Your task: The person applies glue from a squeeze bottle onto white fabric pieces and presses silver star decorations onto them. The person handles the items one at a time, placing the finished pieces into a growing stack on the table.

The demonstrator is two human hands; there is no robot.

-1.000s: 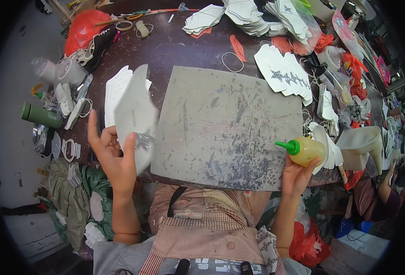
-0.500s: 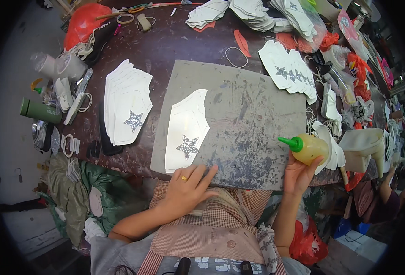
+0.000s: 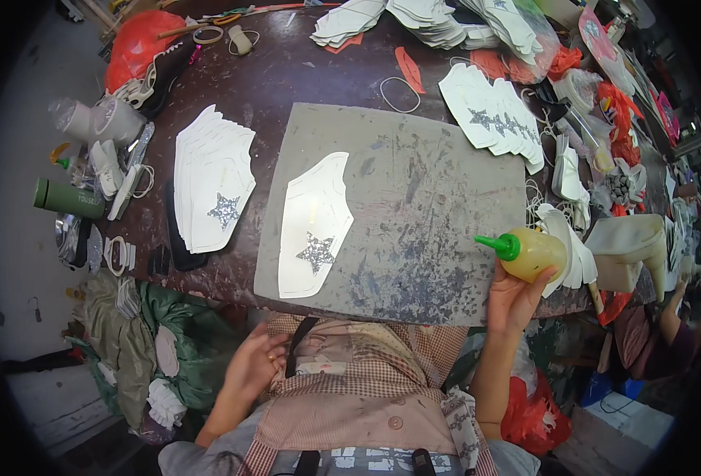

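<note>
My right hand (image 3: 515, 297) holds a squeeze bottle (image 3: 534, 252) with a green nozzle and pale yellow contents, tilted so the tip points left over the board's right side. My left hand (image 3: 255, 358) is off the table above my lap, slightly blurred, fingers loosely apart and nothing visible in them. Beside its fingertips a black strip (image 3: 300, 346) lies across my checked apron (image 3: 390, 349). One white cut piece (image 3: 315, 214) with a glittery silver star rests flat on the left part of the grey board (image 3: 422, 222).
A fanned stack of white star pieces (image 3: 214, 178) lies left of the board; another stack (image 3: 489, 115) overlaps its far right corner. More white stacks (image 3: 422, 24) sit at the back. A green bottle (image 3: 69, 198) lies at the left, a whitish plastic jug (image 3: 624, 250) at the right.
My left hand has moved from the board's near edge down and left over my lap, where the black strip now shows. My right hand keeps the squeeze bottle in nearly the same place.
</note>
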